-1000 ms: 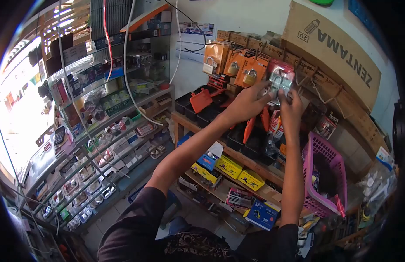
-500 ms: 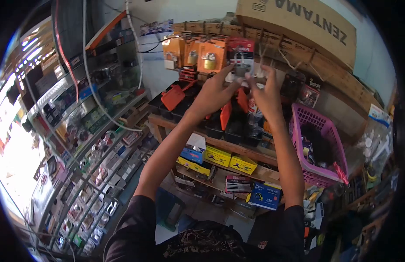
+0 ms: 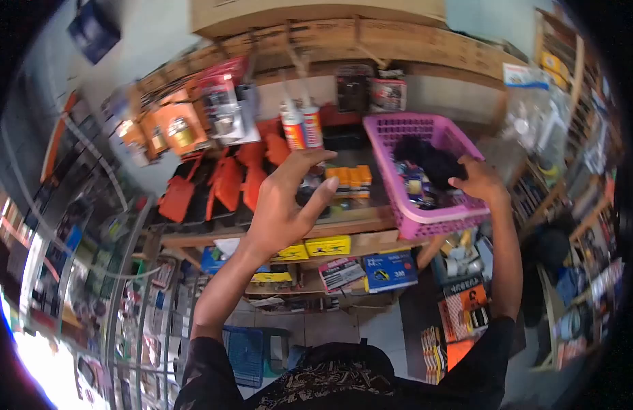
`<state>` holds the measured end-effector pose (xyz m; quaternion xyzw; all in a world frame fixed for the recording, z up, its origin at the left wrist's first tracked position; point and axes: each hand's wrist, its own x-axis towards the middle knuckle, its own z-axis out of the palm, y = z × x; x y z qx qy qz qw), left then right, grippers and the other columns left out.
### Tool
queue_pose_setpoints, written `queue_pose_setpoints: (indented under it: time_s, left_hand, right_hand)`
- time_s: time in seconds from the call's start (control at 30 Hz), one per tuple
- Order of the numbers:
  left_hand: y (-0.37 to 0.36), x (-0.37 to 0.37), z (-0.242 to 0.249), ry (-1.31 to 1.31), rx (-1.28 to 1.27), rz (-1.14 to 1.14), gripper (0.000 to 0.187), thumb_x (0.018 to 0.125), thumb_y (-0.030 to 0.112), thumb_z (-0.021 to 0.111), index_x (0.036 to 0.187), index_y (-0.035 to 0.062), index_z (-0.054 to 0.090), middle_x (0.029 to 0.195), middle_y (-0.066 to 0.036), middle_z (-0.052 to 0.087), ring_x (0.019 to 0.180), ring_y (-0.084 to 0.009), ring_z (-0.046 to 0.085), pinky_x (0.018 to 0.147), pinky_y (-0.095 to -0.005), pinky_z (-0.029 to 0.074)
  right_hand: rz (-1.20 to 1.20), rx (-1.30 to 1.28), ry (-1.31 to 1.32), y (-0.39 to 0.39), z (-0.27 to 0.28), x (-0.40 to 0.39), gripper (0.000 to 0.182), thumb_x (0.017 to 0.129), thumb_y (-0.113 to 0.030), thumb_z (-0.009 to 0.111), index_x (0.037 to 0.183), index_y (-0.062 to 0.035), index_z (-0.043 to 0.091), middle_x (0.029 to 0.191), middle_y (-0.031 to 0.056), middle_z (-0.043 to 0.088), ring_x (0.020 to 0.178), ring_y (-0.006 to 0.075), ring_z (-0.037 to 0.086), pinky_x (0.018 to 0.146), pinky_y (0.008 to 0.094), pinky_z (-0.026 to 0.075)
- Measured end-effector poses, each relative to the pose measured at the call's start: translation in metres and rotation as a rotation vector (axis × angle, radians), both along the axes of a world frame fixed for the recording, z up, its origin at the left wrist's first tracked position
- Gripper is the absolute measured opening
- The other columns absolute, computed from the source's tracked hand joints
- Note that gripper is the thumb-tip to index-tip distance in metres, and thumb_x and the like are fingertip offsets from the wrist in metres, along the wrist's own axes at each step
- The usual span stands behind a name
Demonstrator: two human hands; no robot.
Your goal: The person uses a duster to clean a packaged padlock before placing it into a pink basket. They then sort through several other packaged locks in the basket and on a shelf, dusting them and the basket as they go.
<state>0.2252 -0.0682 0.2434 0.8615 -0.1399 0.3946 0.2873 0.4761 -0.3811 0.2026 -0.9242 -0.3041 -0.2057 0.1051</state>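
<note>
My left hand (image 3: pixel 289 201) is raised over the front of the workbench, its thumb and fingers apart with nothing between them. Just beyond it stand two white glue tubes (image 3: pixel 301 126), and orange-yellow packs (image 3: pixel 348 179) lie to its right. At the right side of the pink basket (image 3: pixel 426 222), my right hand (image 3: pixel 477 181) reaches over the rim with thumb and fingers spread, holding nothing. Inside the basket are a dark fuzzy bundle (image 3: pixel 436 164) and small packaged items. A packaged padlock (image 3: pixel 223 123) hangs at the back left.
Orange-lidded black boxes (image 3: pixel 226 183) line the bench on the left. Yellow boxes (image 3: pixel 328 246) and a blue box (image 3: pixel 390 271) sit on the shelf below. Wire racks (image 3: pixel 125 307) stand at the left, and clear plastic bags (image 3: pixel 538 123) hang at the right.
The view has turned right. My hands have moved apart, and the padlock between them is no longer held; one now hangs at the rack. My right hand has moved to the basket.
</note>
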Motion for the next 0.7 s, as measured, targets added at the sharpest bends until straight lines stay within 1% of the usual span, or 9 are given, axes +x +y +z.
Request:
queue_pose_setpoints:
  time_s: [0.07, 0.17, 0.3, 0.33, 0.47, 0.6, 0.63, 0.67, 0.7]
  left_hand:
    - [-0.017, 0.035, -0.001, 0.076, -0.006, -0.101, 0.032, 0.089, 0.020, 0.063, 0.113, 0.0006, 0.059, 0.106, -0.018, 0.063, 0.091, -0.0286, 0.065, 0.080, -0.0360, 0.051]
    - [-0.040, 0.098, -0.007, 0.190, -0.031, -0.220, 0.033, 0.091, 0.022, 0.060, 0.116, 0.0008, 0.061, 0.101, -0.016, 0.067, 0.096, -0.0233, 0.065, 0.083, -0.0338, 0.048]
    - [-0.061, 0.185, -0.018, 0.364, 0.093, -0.211, 0.030, 0.093, 0.025, 0.056, 0.113, 0.0028, 0.062, 0.102, -0.018, 0.067, 0.095, -0.0287, 0.066, 0.081, -0.0368, 0.050]
    - [-0.064, 0.207, -0.022, 0.426, 0.129, -0.177, 0.029, 0.093, 0.024, 0.055, 0.112, 0.0033, 0.062, 0.101, -0.018, 0.067, 0.094, -0.0306, 0.067, 0.080, -0.0382, 0.051]
    - [-0.057, 0.315, -0.065, 0.409, 0.286, -0.291, 0.026, 0.092, 0.021, 0.056, 0.111, 0.0043, 0.062, 0.101, -0.018, 0.067, 0.095, -0.0305, 0.066, 0.079, -0.0416, 0.051]
    - [-0.041, 0.426, -0.131, 0.666, 0.580, -0.452, 0.043, 0.077, 0.008, 0.056, 0.120, 0.0115, 0.059, 0.090, -0.016, 0.068, 0.090, -0.0304, 0.065, 0.075, -0.0462, 0.050]
    - [-0.036, 0.452, -0.151, 0.743, 0.718, -0.489, 0.053, 0.074, 0.004, 0.057, 0.125, 0.0152, 0.057, 0.087, -0.014, 0.067, 0.088, -0.0277, 0.065, 0.072, -0.0462, 0.051]
    - [-0.035, 0.467, -0.162, 0.675, 0.915, -0.597, 0.064, 0.071, 0.002, 0.057, 0.132, 0.0233, 0.051, 0.072, -0.011, 0.062, 0.074, -0.0257, 0.063, 0.060, -0.0465, 0.049]
    - [-0.027, 0.495, -0.190, 0.671, 0.912, -0.603, 0.064, 0.071, 0.002, 0.057, 0.132, 0.0233, 0.051, 0.072, -0.011, 0.062, 0.074, -0.0257, 0.063, 0.060, -0.0465, 0.049]
  right_hand:
    - [-0.091, -0.243, 0.245, -0.024, -0.017, 0.026, 0.046, 0.077, -0.031, 0.070, 0.114, -0.0052, 0.061, 0.105, 0.0218, 0.066, 0.096, 0.0389, 0.063, 0.084, 0.0468, 0.050]
    - [-0.116, -0.219, 0.272, -0.035, -0.014, 0.022, 0.044, 0.076, -0.020, 0.070, 0.115, -0.0030, 0.062, 0.107, 0.0228, 0.064, 0.103, 0.0368, 0.061, 0.089, 0.0431, 0.048]
    - [-0.266, -0.046, 0.215, -0.043, 0.032, -0.029, 0.041, 0.077, -0.020, 0.070, 0.115, -0.0041, 0.063, 0.099, 0.0209, 0.066, 0.097, 0.0362, 0.063, 0.083, 0.0447, 0.049]
    - [-0.227, 0.053, 0.085, -0.060, 0.024, -0.030, 0.039, 0.079, -0.020, 0.070, 0.115, -0.0047, 0.063, 0.090, 0.0186, 0.067, 0.089, 0.0361, 0.064, 0.077, 0.0439, 0.050]
    - [-0.301, 0.175, 0.118, -0.099, 0.045, -0.075, 0.031, 0.081, -0.016, 0.068, 0.108, -0.0041, 0.060, 0.076, 0.0174, 0.065, 0.074, 0.0379, 0.063, 0.066, 0.0465, 0.048]
    - [-0.358, 0.391, 0.112, -0.127, 0.023, -0.124, 0.038, 0.083, -0.018, 0.068, 0.116, -0.0024, 0.059, 0.059, 0.0110, 0.053, 0.054, 0.0229, 0.051, 0.054, 0.0384, 0.041]
    - [-0.419, 0.426, 0.222, -0.132, 0.018, -0.133, 0.041, 0.083, -0.018, 0.069, 0.119, -0.0017, 0.058, 0.063, 0.0093, 0.053, 0.056, 0.0188, 0.048, 0.056, 0.0351, 0.041]
    - [-0.480, 0.460, 0.334, -0.138, 0.011, -0.144, 0.044, 0.084, -0.019, 0.071, 0.122, -0.0010, 0.057, 0.066, 0.0076, 0.053, 0.058, 0.0147, 0.046, 0.057, 0.0318, 0.041]
    - [-0.497, 0.522, 0.143, -0.162, -0.032, -0.152, 0.049, 0.083, -0.017, 0.073, 0.125, 0.0004, 0.056, 0.079, 0.0062, 0.056, 0.066, 0.0134, 0.047, 0.062, 0.0276, 0.043]
